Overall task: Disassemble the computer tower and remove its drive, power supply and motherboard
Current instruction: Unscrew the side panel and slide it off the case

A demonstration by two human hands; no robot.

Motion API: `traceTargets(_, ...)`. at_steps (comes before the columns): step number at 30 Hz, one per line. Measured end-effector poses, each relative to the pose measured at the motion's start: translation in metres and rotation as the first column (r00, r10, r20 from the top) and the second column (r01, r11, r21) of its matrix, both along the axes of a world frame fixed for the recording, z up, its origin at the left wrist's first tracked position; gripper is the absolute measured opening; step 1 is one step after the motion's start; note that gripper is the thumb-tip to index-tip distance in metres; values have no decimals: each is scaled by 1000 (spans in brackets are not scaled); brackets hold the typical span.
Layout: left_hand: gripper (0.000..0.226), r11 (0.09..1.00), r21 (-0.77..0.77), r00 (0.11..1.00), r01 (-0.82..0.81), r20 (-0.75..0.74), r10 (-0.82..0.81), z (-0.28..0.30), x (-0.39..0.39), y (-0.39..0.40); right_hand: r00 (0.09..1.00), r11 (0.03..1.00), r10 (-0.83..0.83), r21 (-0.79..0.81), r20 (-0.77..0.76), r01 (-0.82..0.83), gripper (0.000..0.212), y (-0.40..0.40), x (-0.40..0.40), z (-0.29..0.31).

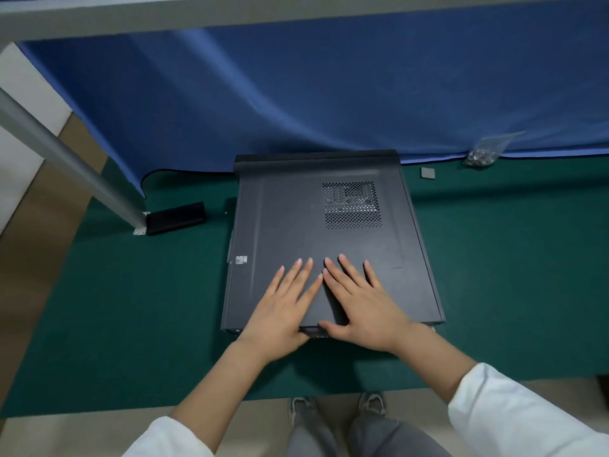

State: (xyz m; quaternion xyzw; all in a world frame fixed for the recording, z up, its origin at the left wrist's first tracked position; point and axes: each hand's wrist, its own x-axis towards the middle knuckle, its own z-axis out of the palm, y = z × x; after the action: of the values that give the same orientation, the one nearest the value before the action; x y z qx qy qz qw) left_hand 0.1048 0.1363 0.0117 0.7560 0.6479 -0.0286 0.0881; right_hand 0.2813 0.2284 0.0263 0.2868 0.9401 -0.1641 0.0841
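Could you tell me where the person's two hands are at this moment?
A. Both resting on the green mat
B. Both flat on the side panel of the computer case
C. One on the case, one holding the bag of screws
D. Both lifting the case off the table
B: the left hand and right hand lie flat, fingers straight, on the side panel of the computer case, near its closest edge.

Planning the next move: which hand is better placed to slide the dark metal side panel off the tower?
Right hand, probably: its thumb hooks the dark metal side panel's near edge; left hand lies flat.
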Motion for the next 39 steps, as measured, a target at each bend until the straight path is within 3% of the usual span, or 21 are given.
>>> traceTargets(4,96,999,-36,999,-37,1,38,7,6,2,982,1000,31,0,188,-31,104,-8,-9,13)
traceTargets(10,91,979,-119,987,-164,-16,163,14,31,4,891,988,-55,152,450,-16,94,-31,-39,22)
traceTargets(14,89,973,-138,982,-186,-35,183,18,35,4,888,984,-71,180,454,-13,85,-33,-39,22)
traceTargets(33,86,977,-143,987,-158,-60,151,17,34,6,890,983,-107,184,444,26,82,-37,-41,13)
traceTargets(39,89,983,-117,990,-141,-45,136,17,27,4,899,991,-75,132,431,20,95,-30,-36,18)
